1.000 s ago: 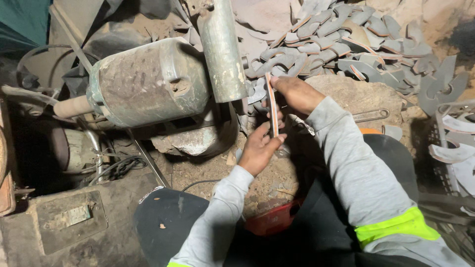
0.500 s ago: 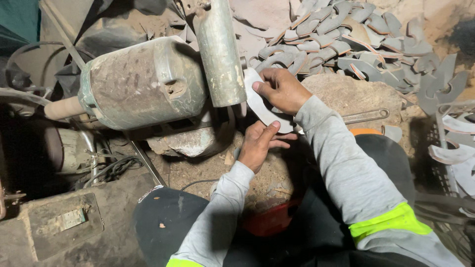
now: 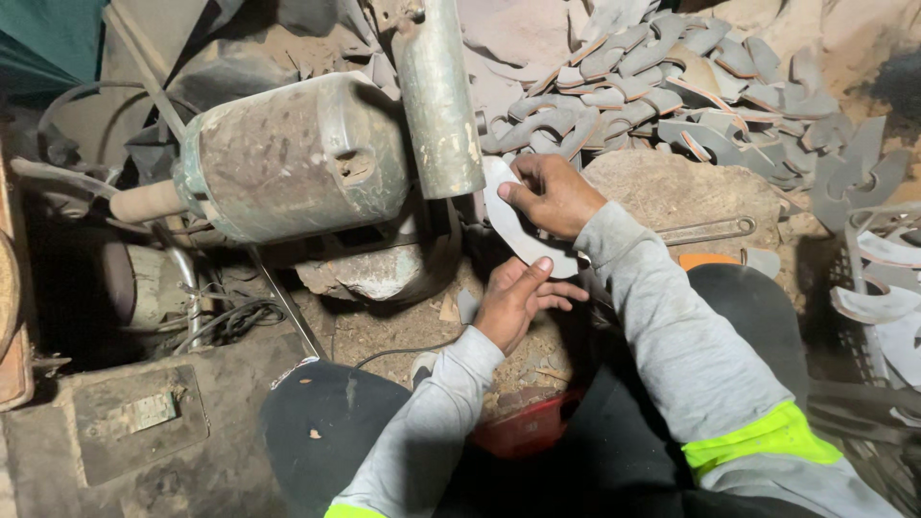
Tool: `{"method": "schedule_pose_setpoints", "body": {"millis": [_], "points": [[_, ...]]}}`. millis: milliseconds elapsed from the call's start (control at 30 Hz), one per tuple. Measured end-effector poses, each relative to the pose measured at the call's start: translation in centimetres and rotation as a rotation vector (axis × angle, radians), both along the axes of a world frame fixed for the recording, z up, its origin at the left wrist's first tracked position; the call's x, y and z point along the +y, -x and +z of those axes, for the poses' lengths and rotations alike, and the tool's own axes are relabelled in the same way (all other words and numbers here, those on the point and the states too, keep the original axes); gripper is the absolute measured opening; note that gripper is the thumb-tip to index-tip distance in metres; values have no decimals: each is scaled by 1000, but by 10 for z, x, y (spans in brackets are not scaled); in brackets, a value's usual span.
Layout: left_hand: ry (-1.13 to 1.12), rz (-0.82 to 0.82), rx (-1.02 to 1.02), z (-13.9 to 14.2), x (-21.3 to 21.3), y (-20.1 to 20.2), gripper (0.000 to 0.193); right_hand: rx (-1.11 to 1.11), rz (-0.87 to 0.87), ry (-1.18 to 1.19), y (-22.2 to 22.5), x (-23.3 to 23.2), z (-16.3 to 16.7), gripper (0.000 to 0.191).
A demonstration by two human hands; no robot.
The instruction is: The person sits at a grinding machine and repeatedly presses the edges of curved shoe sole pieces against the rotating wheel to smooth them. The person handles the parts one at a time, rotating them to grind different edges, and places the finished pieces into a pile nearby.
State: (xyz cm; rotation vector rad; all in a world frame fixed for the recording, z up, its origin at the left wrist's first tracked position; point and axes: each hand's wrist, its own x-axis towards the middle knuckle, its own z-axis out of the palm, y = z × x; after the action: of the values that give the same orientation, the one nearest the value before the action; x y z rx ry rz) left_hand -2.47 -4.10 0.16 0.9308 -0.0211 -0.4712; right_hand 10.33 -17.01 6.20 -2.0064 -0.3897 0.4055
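While the right hand (image 3: 554, 192) pinches a curved metal blade (image 3: 513, 225) mid-frame, the left hand (image 3: 513, 299) grips its lower end beside the motor (image 3: 297, 158).

We are in a rough metal workshop. A rusty motor (image 3: 293, 158) sits on the dirt floor (image 3: 384, 331) with a steel pipe (image 3: 438, 96) standing beside it and cables (image 3: 230, 321) trailing nearby. Behind lies a heap of curved metal blanks (image 3: 672, 86), a wrench (image 3: 705, 230) rests on a stone block (image 3: 672, 187), and grime covers everything.
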Motion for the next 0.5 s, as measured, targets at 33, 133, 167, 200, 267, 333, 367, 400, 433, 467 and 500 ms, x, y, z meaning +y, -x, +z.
{"method": "schedule_pose_setpoints", "body": {"millis": [33,133,167,200,267,333,367,400,433,467,500], "points": [[-50,0,-2,-3,-2,3,34,-19,45,44,3,-2,0,30],[-407,93,-92,-9,-14,15,35,24,165,118,7,-15,6,34],[-567,144,-129,-11,-14,20,35,112,205,97,8,-20,9,33],[-597,138,-131,-12,-13,19,36,192,245,77,7,-22,11,33],[-650,117,-133,-12,-8,18,38,306,177,-18,8,-22,13,32],[-397,47,-57,-10,-3,4,38,302,128,-63,6,-19,14,32],[-272,11,-14,-8,0,-1,38,249,113,-66,6,-16,13,33],[-205,10,-7,-6,3,-4,38,196,100,-69,6,-12,10,34],[-137,6,0,-4,7,-7,38,123,92,-85,5,-8,8,31],[-70,1,8,-1,9,-9,39,51,83,-101,2,-4,6,29],[-59,-2,7,2,11,-12,38,-24,74,-116,-1,-1,4,27]]}}
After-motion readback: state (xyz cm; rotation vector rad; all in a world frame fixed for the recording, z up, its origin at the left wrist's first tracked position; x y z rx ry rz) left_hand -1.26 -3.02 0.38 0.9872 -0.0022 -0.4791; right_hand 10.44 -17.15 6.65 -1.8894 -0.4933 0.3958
